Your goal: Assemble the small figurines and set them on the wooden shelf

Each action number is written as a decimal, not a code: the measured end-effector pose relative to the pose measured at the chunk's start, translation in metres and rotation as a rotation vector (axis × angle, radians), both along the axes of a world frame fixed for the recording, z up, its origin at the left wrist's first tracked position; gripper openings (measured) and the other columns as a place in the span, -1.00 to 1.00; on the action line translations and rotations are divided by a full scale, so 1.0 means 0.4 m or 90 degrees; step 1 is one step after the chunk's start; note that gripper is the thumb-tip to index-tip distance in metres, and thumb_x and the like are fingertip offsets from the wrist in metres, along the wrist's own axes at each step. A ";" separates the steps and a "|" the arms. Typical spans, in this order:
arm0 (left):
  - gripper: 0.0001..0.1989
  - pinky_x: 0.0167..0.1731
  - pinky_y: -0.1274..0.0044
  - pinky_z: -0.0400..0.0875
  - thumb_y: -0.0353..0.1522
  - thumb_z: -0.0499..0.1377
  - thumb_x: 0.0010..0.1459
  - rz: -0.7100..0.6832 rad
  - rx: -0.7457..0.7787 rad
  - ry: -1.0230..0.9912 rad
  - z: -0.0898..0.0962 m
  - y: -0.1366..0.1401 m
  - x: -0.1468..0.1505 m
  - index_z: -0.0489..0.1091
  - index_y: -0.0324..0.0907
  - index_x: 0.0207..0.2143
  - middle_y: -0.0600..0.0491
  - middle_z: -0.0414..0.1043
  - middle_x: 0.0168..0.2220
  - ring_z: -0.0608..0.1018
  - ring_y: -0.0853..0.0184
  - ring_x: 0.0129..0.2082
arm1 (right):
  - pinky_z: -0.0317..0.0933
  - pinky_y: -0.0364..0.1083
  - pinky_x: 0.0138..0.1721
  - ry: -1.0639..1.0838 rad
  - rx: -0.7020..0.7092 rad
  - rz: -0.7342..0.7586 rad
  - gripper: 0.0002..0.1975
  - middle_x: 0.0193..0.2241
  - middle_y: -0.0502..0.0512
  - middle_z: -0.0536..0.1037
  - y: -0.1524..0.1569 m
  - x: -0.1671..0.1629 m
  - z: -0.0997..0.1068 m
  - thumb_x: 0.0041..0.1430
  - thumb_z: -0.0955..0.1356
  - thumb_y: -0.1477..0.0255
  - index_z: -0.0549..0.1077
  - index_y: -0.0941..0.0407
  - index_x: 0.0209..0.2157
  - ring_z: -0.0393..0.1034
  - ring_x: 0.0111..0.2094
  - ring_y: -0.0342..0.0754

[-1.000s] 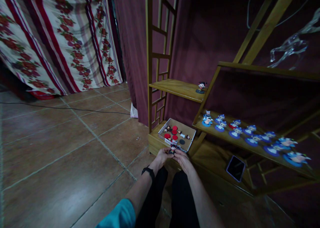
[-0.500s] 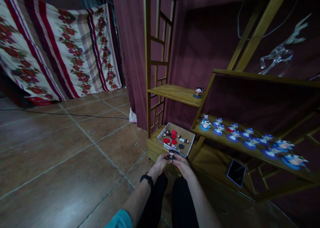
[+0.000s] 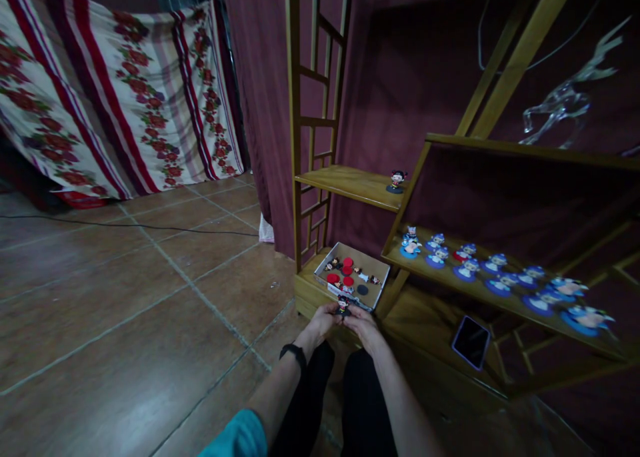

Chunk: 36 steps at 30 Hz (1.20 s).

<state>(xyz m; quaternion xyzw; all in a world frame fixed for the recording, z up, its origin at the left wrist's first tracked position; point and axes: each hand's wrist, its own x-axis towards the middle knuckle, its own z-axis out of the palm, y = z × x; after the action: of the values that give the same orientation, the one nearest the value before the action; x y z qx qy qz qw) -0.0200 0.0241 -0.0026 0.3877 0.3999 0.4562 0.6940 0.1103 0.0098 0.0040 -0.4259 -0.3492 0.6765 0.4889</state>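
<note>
Between my two hands is a small black-haired figurine (image 3: 343, 304) on a dark round base, held upright at the near edge of a shallow cardboard box. My left hand (image 3: 323, 322) grips its base from the left, and my right hand (image 3: 361, 325) grips it from the right. Inside the box (image 3: 383, 275) lie several figurines, red discs (image 3: 347, 262) and a dark disc (image 3: 363, 289). A similar figurine (image 3: 397, 181) stands on a dark base at the right end of the small shelf (image 3: 350, 183) above.
Several blue and white figurines (image 3: 467, 268) stand in rows on the right shelf, one with a red base. Below them lies a dark-screened tablet or phone (image 3: 471, 341). A clear deer ornament (image 3: 560, 107) stands higher up. A black cable (image 3: 200, 231) crosses the tiled floor.
Both hands still hold the figurine at the box's near edge, with it raised or turned very slightly. The whole view has shifted a little. Nothing was let go.
</note>
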 end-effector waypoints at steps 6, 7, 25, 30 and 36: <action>-0.66 -0.48 0.61 0.23 -0.58 0.17 -0.30 -0.001 -0.023 0.003 -0.003 0.005 0.002 0.48 -0.31 -0.35 -0.02 0.45 -0.46 0.39 0.43 -0.52 | 0.21 -0.03 -0.10 -0.007 0.016 0.005 -0.53 -0.27 0.10 0.55 0.005 -0.004 -0.011 -0.35 0.45 0.45 0.48 0.15 -0.25 0.41 -0.19 0.03; -0.66 -0.48 0.61 0.23 -0.58 0.16 -0.30 -0.003 -0.024 0.003 -0.004 0.005 0.002 0.48 -0.31 -0.35 -0.01 0.44 -0.46 0.39 0.43 -0.52 | 0.20 -0.03 -0.09 -0.013 0.019 0.005 -0.53 -0.27 0.10 0.55 0.007 -0.004 -0.016 -0.35 0.45 0.45 0.47 0.15 -0.23 0.41 -0.19 0.03; -0.63 -0.36 0.61 0.29 -0.62 0.14 -0.23 -0.038 -0.065 -0.060 0.011 -0.003 -0.007 0.45 -0.27 -0.28 -0.03 0.46 -0.38 0.47 0.39 -0.39 | 0.22 0.01 -0.10 -0.037 0.064 -0.015 -0.58 -0.26 0.06 0.56 0.027 -0.001 -0.066 -0.29 0.45 0.44 0.49 0.09 -0.24 0.42 -0.21 0.04; -0.61 -0.36 0.61 0.29 -0.63 0.15 -0.25 -0.037 -0.061 -0.072 0.013 -0.005 -0.010 0.45 -0.26 -0.28 -0.04 0.46 -0.36 0.48 0.39 -0.38 | 0.21 0.03 -0.08 -0.049 0.064 -0.014 -0.57 -0.25 0.07 0.55 0.018 -0.002 -0.044 -0.29 0.44 0.43 0.48 0.11 -0.23 0.41 -0.18 0.06; -0.67 -0.33 0.57 0.27 -0.62 0.18 -0.28 -0.012 -0.060 -0.088 0.013 -0.009 -0.012 0.47 -0.29 -0.34 -0.02 0.46 -0.44 0.46 0.39 -0.43 | 0.23 0.03 -0.10 -0.031 0.059 -0.015 -0.59 -0.26 0.07 0.55 0.010 -0.009 -0.022 -0.30 0.45 0.44 0.50 0.10 -0.26 0.42 -0.21 0.06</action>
<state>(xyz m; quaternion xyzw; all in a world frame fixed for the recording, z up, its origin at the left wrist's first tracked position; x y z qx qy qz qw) -0.0248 0.0203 0.0027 0.3261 0.3681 0.4559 0.7419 0.1065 0.0136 -0.0049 -0.4235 -0.3870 0.6432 0.5071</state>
